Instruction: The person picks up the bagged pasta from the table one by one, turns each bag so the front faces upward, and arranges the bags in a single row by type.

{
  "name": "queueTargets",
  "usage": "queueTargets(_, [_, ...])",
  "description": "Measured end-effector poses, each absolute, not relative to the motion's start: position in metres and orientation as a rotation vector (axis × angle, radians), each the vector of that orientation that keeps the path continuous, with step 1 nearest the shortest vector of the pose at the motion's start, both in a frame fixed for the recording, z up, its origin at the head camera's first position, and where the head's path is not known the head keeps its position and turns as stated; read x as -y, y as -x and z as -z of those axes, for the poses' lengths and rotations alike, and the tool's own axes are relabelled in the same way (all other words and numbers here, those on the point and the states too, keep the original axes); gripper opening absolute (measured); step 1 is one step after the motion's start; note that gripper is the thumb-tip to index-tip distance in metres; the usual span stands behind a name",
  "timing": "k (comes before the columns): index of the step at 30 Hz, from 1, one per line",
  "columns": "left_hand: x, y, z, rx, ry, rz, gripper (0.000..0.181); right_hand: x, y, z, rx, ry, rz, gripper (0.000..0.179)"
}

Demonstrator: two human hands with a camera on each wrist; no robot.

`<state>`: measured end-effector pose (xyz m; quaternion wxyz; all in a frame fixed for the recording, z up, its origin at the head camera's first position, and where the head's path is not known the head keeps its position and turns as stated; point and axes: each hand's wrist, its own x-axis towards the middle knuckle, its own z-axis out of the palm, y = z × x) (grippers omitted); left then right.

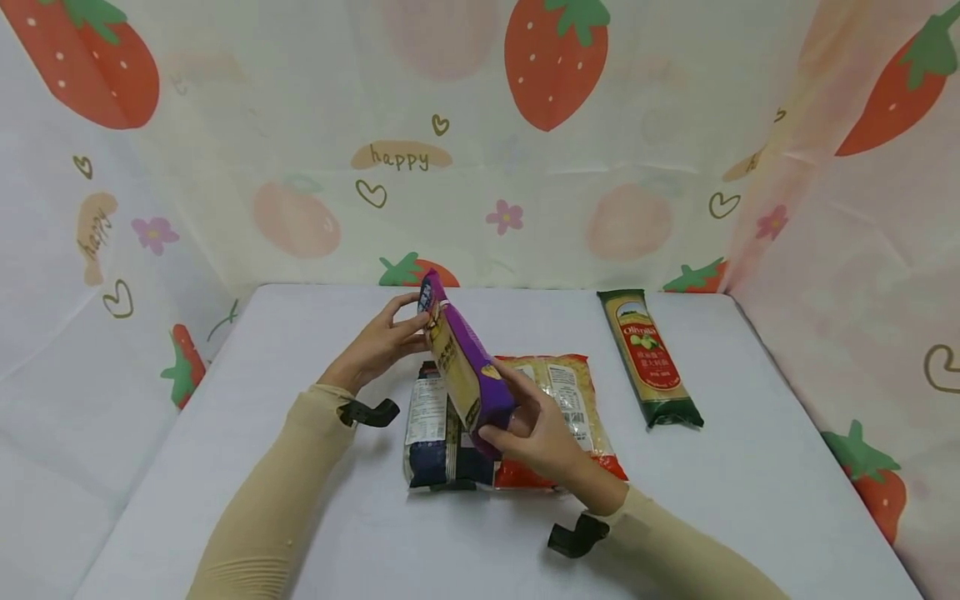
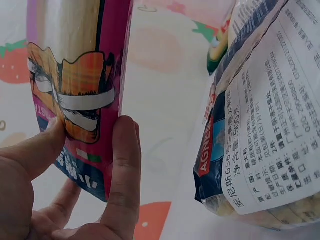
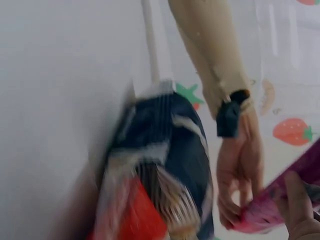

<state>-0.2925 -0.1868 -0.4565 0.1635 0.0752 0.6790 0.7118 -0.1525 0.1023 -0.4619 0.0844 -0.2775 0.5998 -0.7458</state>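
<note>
With the left hand (image 1: 382, 346) and right hand (image 1: 536, 425) pinching opposite ends of the tilted purple packet (image 1: 459, 367) at frame centre, I worry from my remote station that a loosened grip could drop it onto the navy bag (image 1: 429, 427).

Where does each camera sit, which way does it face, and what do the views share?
Head: worn on the head, facing forward and down over the table; both sleeved arms show, with left hand and right hand holding the purple packet.
Left wrist: on that wrist, facing one end of the purple packet, navy bag beside it; only the left hand shows.
Right wrist: on that wrist, facing past the navy bag, blurred, toward the left hand and arm; right fingers show lower right.
Shared: both wrist views show left hand, purple packet and navy bag.
</note>
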Motion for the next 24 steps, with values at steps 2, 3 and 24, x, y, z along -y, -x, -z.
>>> queueTargets(2, [0.185,0.292,0.456,-1.952,-0.196,-2.031,0.07,-0.109,0.154,0.459,-1.818,0.837,2.195,0.085])
queueTargets(3, [0.184,0.292,0.455,-1.956,-0.192,-2.032,0.069,-0.113,0.155,0.458,-1.82,0.838,2.184,0.086])
queueTargets(24, [0.152,0.292,0.44,-1.926,-0.17,-2.096,0.079,-0.173,0.155,0.447,-2.188,0.694,1.909,0.085])
